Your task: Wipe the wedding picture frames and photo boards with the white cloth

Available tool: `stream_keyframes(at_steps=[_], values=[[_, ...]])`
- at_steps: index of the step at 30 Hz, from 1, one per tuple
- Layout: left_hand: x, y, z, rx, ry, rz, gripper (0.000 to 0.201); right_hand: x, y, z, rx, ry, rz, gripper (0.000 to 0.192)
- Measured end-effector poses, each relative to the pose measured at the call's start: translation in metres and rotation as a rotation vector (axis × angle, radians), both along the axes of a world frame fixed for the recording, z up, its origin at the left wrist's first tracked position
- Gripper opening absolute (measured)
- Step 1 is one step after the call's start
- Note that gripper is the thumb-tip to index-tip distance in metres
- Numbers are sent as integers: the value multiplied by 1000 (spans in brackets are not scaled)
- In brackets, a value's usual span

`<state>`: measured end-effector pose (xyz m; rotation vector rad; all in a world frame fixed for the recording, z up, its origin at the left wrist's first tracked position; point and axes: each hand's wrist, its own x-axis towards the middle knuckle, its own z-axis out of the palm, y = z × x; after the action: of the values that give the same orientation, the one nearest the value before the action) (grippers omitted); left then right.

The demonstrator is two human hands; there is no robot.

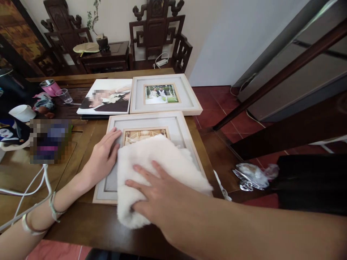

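Pressing, right hand (154, 196): flat, fingers spread, on the white cloth (151, 169).
Left hand (104, 153): open, palm on the near frame (141, 121), just left of the cloth.
Cloth: covers that frame on the surface (81, 224).
Beyond the hands: second frame (164, 94).

I see both my forearms bare with no sleeves, my left wrist (40, 216) at lower left wearing two thin pale bracelets (54, 209).

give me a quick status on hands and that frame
Left hand flat on near frame. Right hand pressing white cloth on its glass. Nothing in the way.
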<state>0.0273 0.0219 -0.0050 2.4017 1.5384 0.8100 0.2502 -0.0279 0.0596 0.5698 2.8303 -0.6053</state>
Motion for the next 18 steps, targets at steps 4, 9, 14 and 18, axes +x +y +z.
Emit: stream_keyframes(at_steps=[4, 9, 14, 18], values=[[-2, 2, -3, 3, 4, -15, 39, 52, -17, -2, 125, 37, -164, 42], [-1, 2, -3, 33, -7, -67, 36, 98, -29, -9, 152, 26, -277, 33], [7, -7, 3, -27, 62, -49, 40, 95, -27, -8, 148, -23, -283, 28], [9, -11, 3, -19, 118, -54, 42, 96, -29, -10, 172, 38, -286, 29]])
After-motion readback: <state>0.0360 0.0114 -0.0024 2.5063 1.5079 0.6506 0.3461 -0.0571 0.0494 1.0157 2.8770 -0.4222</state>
